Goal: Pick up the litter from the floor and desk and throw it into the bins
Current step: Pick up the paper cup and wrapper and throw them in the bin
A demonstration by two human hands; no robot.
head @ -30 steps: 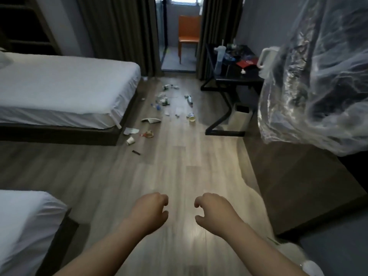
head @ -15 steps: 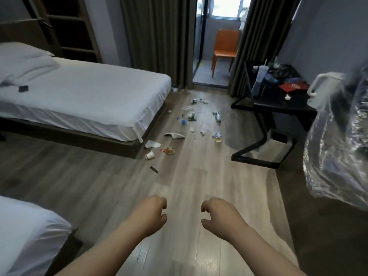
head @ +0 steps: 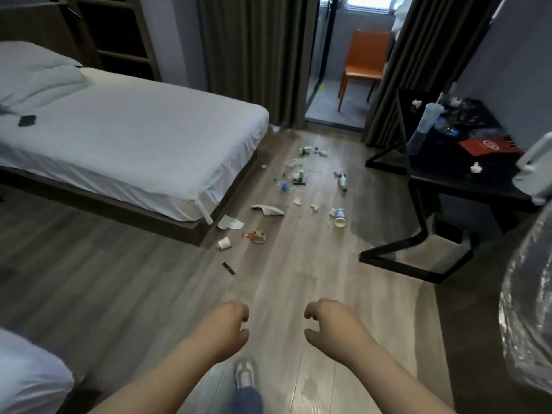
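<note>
Litter (head: 294, 174) lies scattered on the floor (head: 149, 279) between bed (head: 134, 144) and desk (head: 442, 174), far bits too small to identify; two paper cups (head: 224, 242) and one bottle (head: 342, 180) read clearly. Two tissue wads (head: 476, 167) sit on the desk. Left hand (head: 230, 327) and right hand (head: 331, 327) hang loosely curled, empty.
</note>
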